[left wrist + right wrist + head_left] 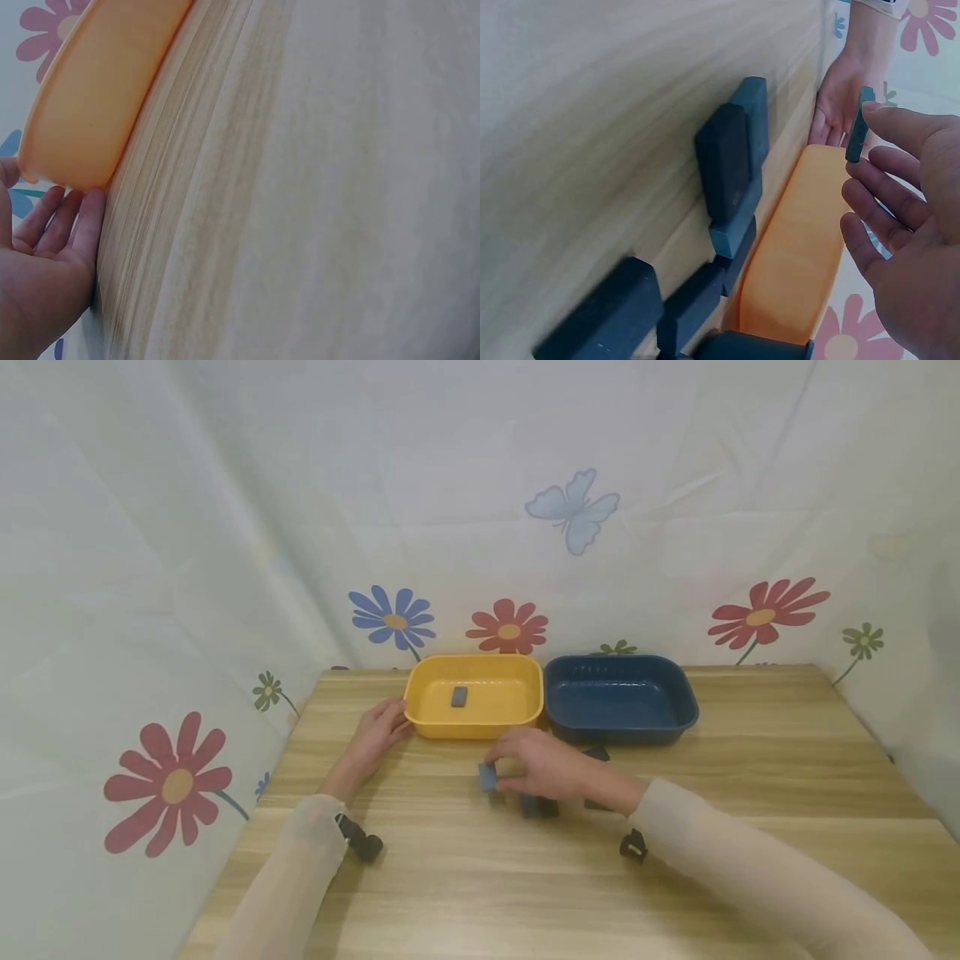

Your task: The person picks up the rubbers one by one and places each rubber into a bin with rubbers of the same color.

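My right hand [543, 767] pinches a small flat blue-grey block [487, 777] between thumb and fingers, in front of the yellow bin [502, 700]. In the right wrist view this block [859, 124] stands on edge, thumb on one face, while the other fingers bend loosely below. My left hand [377, 737] is at the bin's left end. Its fingertips [91, 201] touch the end wall, with the thumb beside the rim. Inside the yellow bin lies one grey block [459, 697]. Several dark blocks [724, 161] lie on the table under my right hand, partly hidden in the head view.
A dark blue bin [622, 706] stands directly right of the yellow one. Both sit near the back of the wood-grain table [480, 877], before a flower-printed curtain [450, 510]. More dark blocks [600, 311] lie close by the blue bin.
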Demonstrator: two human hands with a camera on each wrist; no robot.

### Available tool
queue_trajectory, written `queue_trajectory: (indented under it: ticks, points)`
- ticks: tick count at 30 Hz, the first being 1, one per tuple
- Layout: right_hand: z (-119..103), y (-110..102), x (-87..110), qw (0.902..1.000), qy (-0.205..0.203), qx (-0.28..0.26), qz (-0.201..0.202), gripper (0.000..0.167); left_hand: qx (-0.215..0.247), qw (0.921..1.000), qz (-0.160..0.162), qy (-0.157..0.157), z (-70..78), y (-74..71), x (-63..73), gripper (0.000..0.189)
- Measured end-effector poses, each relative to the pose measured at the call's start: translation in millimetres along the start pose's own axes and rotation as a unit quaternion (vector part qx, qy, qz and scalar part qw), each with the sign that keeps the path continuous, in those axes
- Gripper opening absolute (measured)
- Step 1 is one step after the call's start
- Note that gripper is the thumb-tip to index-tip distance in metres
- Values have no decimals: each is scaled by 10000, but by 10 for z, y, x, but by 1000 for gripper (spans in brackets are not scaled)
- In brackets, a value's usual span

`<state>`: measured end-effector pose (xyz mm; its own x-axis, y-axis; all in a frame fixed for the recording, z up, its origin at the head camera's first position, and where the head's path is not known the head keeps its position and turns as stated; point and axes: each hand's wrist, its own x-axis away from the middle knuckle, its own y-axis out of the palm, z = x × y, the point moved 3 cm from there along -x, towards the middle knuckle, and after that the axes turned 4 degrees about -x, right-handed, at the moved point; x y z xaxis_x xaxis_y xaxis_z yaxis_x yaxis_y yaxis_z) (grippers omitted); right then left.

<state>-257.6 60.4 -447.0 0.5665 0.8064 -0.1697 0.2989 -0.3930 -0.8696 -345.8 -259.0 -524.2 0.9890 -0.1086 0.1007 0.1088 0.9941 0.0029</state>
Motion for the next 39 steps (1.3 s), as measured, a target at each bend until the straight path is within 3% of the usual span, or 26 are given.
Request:
queue_trajectory:
  ticks: [5,14,25,39]
  points:
    - [8,-102,-27,9997,81,-183,104,36,21,10000,-36,1,10,-2,5,58]
    - [48,-355,-86,9962,355,-469,638,35,28,10000,-29,20,-7,-33,-12,59]
    - [284,-359,-166,9889,717,-622,1146,37,-25,10000,-39,49,-36,-6,-10,59]
    - [606,-359,-454,9782,1284,-702,1476,36,10,9999,-85,112,-27,-14,-34,57]
